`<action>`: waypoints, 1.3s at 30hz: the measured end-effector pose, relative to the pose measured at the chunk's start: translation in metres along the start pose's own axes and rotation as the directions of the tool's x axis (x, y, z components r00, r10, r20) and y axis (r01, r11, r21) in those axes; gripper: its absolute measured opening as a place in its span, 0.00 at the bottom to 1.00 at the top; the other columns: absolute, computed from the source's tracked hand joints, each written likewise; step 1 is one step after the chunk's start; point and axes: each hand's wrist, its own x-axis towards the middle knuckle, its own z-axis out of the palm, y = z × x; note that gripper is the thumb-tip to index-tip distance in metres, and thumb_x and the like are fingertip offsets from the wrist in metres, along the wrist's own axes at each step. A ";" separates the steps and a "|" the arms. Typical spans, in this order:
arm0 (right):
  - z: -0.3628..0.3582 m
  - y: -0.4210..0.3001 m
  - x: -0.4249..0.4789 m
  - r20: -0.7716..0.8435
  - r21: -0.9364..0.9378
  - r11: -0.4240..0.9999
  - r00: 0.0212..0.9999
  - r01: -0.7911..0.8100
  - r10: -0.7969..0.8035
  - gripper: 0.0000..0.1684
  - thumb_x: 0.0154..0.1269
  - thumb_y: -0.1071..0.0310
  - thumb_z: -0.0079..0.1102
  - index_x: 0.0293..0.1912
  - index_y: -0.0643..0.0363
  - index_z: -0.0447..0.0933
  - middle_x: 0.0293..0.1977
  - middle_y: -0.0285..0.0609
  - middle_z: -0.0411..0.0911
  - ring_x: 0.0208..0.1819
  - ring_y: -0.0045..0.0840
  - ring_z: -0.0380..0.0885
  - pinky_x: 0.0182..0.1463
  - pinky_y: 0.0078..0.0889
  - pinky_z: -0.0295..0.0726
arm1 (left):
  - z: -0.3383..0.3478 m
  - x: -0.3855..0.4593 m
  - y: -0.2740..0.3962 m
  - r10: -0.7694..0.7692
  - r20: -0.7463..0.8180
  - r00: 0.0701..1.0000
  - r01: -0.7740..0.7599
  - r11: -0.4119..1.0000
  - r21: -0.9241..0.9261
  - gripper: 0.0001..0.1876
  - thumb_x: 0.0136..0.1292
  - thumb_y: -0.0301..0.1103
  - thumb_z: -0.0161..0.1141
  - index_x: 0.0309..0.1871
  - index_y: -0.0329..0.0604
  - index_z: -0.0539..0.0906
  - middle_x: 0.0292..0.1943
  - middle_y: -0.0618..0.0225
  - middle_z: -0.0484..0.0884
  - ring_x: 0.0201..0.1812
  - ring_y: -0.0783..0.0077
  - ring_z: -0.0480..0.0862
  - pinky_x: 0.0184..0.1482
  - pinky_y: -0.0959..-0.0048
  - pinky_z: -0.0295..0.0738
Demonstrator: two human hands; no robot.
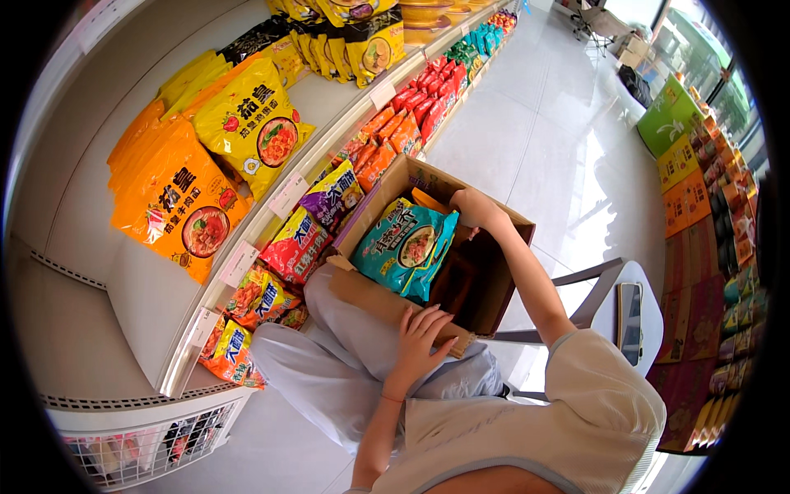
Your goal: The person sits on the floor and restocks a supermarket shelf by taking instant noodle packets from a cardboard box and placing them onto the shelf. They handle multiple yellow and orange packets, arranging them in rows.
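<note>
A cardboard box [395, 297] stands open in front of me, above my bent legs. Inside it, towards the shelf, lie teal instant noodle packets [404, 247]. Behind them an orange packet [426, 200] partly shows. My left hand [426, 333] rests on the box's near rim and flap, fingers apart and holding nothing. My right hand [474, 210] reaches into the far side of the box, beside the orange packet. Its fingers are bent and mostly hidden, so any grip there is unclear. The part of the box under my right forearm looks dark.
A curved shelf [321, 133] on the left holds yellow noodle bags [256, 126] and orange ones [185, 204]. Along the lower shelf run red packets [435, 92] and other colours. A grey plastic stool [617, 309] bears a phone [629, 324]. Stacked cartons [688, 204] stand right.
</note>
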 end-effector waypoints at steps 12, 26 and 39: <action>-0.138 -0.062 -0.091 -0.501 0.014 0.980 0.849 0.200 -0.167 0.11 0.52 0.76 0.60 0.20 0.64 0.69 0.12 0.43 0.65 0.13 0.30 0.59 0.19 0.30 0.59 | -0.006 0.008 0.001 0.015 0.004 1.000 -0.015 0.997 -0.072 0.17 0.56 0.39 0.63 0.50 0.49 0.79 0.51 0.73 0.77 0.61 0.69 0.71 0.69 0.56 0.45; -0.135 -0.173 -0.116 -0.390 -0.091 0.529 0.458 0.844 -0.799 0.08 0.45 0.74 0.65 0.20 0.58 0.73 0.13 0.36 0.66 0.13 0.29 0.66 0.17 0.28 0.61 | -0.170 0.019 0.078 -0.238 -0.572 0.785 0.050 0.944 -0.325 0.40 0.40 0.32 0.77 0.60 0.38 0.69 0.57 0.60 0.75 0.61 0.62 0.71 0.61 0.66 0.65; -0.099 -0.196 -0.069 -0.410 0.416 0.402 0.563 0.816 -0.718 0.25 0.46 0.75 0.68 0.48 0.61 0.76 0.34 0.38 0.75 0.34 0.21 0.75 0.33 0.20 0.72 | -0.166 -0.029 0.056 -0.598 -0.447 0.666 0.171 0.705 -0.688 0.22 0.47 0.23 0.72 0.47 0.33 0.78 0.42 0.68 0.84 0.42 0.78 0.82 0.46 0.78 0.76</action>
